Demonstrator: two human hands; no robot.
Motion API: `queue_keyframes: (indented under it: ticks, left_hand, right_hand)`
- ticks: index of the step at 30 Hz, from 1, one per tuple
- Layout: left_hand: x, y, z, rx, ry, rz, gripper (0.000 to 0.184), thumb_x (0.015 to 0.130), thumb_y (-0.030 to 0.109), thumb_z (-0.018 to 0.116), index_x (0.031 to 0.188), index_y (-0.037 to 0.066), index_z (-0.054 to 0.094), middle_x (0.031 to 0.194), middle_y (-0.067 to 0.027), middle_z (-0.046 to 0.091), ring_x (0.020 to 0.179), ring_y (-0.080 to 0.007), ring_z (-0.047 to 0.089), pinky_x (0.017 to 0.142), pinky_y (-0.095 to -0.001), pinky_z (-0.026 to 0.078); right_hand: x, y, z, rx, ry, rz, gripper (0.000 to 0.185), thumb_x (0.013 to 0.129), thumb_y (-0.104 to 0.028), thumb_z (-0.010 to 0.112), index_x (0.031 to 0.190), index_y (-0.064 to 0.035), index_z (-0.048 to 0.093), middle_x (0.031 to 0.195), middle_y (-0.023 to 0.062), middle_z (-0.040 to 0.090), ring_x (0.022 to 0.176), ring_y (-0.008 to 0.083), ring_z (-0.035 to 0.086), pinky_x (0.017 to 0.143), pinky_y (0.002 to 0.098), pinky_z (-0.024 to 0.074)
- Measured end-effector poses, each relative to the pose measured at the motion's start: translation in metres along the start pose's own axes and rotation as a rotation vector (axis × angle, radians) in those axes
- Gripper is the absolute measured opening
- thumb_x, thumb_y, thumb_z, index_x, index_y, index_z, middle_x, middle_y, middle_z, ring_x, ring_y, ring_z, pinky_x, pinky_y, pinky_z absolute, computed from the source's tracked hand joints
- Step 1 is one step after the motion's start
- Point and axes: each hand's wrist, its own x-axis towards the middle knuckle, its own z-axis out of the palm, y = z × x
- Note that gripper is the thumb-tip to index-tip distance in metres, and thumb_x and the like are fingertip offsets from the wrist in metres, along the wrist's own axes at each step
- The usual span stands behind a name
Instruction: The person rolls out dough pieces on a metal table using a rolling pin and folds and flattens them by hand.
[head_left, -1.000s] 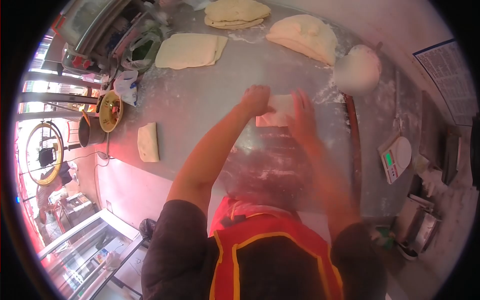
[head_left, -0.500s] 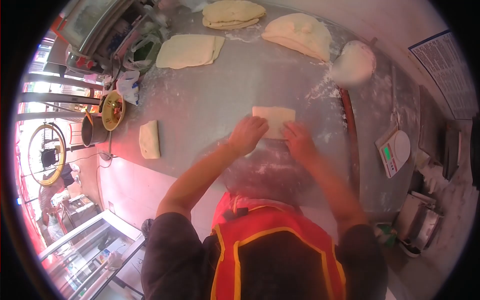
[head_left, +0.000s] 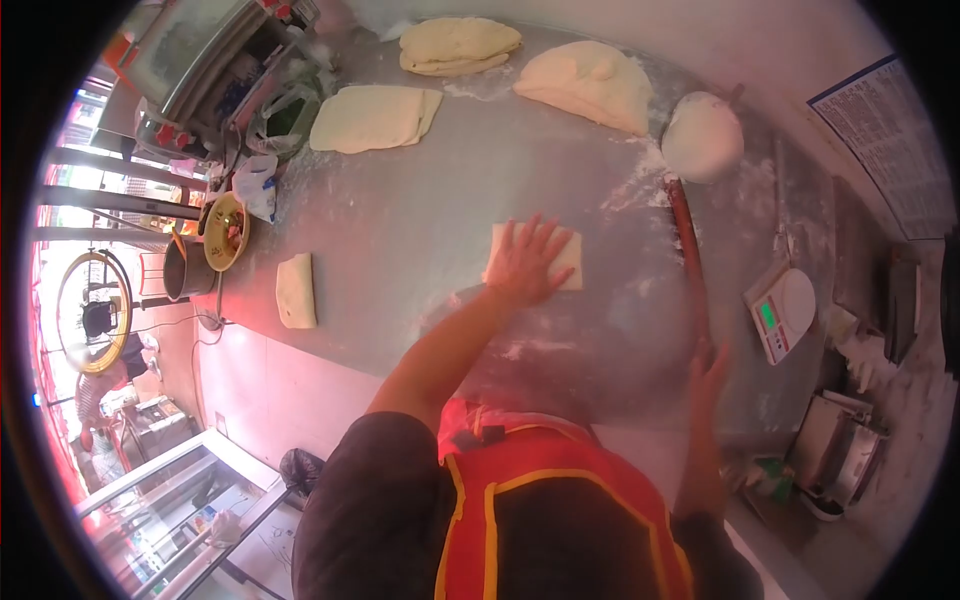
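My left hand (head_left: 530, 265) lies flat with its fingers spread on a small folded piece of dough (head_left: 571, 272) on the metal worktop (head_left: 420, 220). My right hand (head_left: 708, 378) is at the near end of a long reddish-brown rolling pin (head_left: 688, 245). Its fingers are blurred, so whether they grip the pin does not show. Another small folded dough piece (head_left: 296, 292) rests at the left near the worktop's front edge.
Larger dough slabs (head_left: 370, 118), (head_left: 460, 46) and a big dough mound (head_left: 588, 85) line the back. Beside them is a round white floury lump (head_left: 703, 137). A digital scale (head_left: 783, 312) stands at right, a yellow bowl (head_left: 225, 232) at left.
My right hand has left the small dough piece and moved right and nearer to me, to the rolling pin. My left hand has gone from its edge to lying flat on top.
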Motion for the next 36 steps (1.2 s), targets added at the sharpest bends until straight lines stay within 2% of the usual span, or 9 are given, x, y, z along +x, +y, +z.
queue_keyframes:
  ticks: [3,9,16,19,23,26,29,32,36]
  left_hand:
    - [0.003,-0.002,-0.003,0.008,-0.016,0.016,0.058,0.094,0.051,0.042,0.144,0.022,0.036,0.148,-0.0038,0.035,0.139,-0.0263,0.028,0.113,-0.0516,0.019]
    - [-0.024,0.006,0.003,-0.035,0.048,0.028,0.054,0.092,0.048,0.049,0.139,0.021,0.043,0.141,-0.0039,0.043,0.134,-0.0274,0.036,0.111,-0.0517,0.023]
    - [-0.083,0.031,0.014,-0.039,0.104,0.106,0.053,0.090,0.039,0.056,0.137,0.017,0.045,0.138,-0.0082,0.045,0.132,-0.0311,0.038,0.111,-0.0498,0.025]
    - [-0.099,0.006,0.012,-0.298,0.356,-0.184,0.052,0.090,0.031,0.058,0.135,0.008,0.044,0.141,-0.0124,0.042,0.134,-0.0337,0.034,0.112,-0.0520,0.023]
    - [-0.140,-0.027,-0.059,-0.072,0.536,-0.294,0.052,0.085,0.021,0.060,0.131,0.003,0.045,0.141,-0.0176,0.040,0.134,-0.0381,0.033,0.111,-0.0534,0.023]
    - [-0.177,-0.052,-0.056,0.079,0.403,-0.426,0.049,0.087,0.021,0.057,0.129,0.000,0.044,0.141,-0.0182,0.040,0.134,-0.0391,0.033,0.112,-0.0541,0.021]
    - [-0.205,-0.055,-0.024,0.012,0.178,-0.506,0.046,0.090,0.024,0.053,0.127,-0.002,0.045,0.139,-0.0183,0.042,0.134,-0.0395,0.032,0.112,-0.0542,0.020]
    - [-0.193,-0.062,-0.013,0.055,0.270,-0.455,0.049,0.092,0.029,0.049,0.130,-0.002,0.044,0.141,-0.0190,0.041,0.136,-0.0383,0.030,0.112,-0.0541,0.020]
    - [-0.124,-0.103,-0.029,0.026,0.115,-0.454,0.054,0.094,0.036,0.046,0.135,0.000,0.041,0.146,-0.0177,0.036,0.139,-0.0354,0.026,0.113,-0.0544,0.017]
  right_hand:
    - [-0.018,0.014,0.006,0.012,0.111,-0.044,0.058,0.090,-0.024,0.061,0.135,0.0043,0.036,0.130,0.0276,0.044,0.121,0.0433,0.043,0.102,0.0493,0.0360]
    - [-0.016,0.028,0.007,-0.024,0.030,-0.047,0.043,0.089,-0.025,0.063,0.117,0.0047,0.049,0.111,0.0242,0.054,0.107,0.0415,0.051,0.091,0.0483,0.0421]
    - [-0.015,-0.040,-0.011,0.040,-0.109,-0.271,0.041,0.086,-0.024,0.066,0.117,-0.0001,0.051,0.111,0.0185,0.056,0.105,0.0388,0.052,0.088,0.0464,0.0442]
    - [-0.013,-0.092,-0.014,0.079,-0.102,-0.525,0.041,0.083,-0.022,0.068,0.116,-0.0031,0.053,0.110,0.0162,0.057,0.104,0.0371,0.053,0.088,0.0454,0.0445]
    - [-0.018,-0.162,-0.026,0.169,-0.241,-0.740,0.041,0.080,-0.021,0.070,0.114,-0.0054,0.054,0.107,0.0139,0.058,0.102,0.0350,0.054,0.087,0.0441,0.0446]
    - [-0.026,-0.180,-0.005,0.238,-0.262,-0.820,0.047,0.080,-0.023,0.070,0.120,-0.0047,0.053,0.115,0.0146,0.057,0.108,0.0353,0.053,0.090,0.0458,0.0430]
    - [-0.034,-0.145,0.038,0.015,0.106,-0.660,0.054,0.085,-0.025,0.064,0.131,-0.0032,0.047,0.129,0.0158,0.051,0.117,0.0353,0.049,0.099,0.0500,0.0373]
    - [-0.021,-0.132,0.036,-0.003,0.004,-0.540,0.057,0.091,-0.029,0.055,0.139,-0.0021,0.039,0.143,0.0179,0.040,0.126,0.0347,0.043,0.106,0.0548,0.0283]
    - [0.028,-0.173,0.040,-0.126,-0.036,-0.456,0.051,0.097,-0.029,0.043,0.141,-0.0047,0.037,0.148,0.0144,0.035,0.132,0.0327,0.038,0.108,0.0570,0.0256]
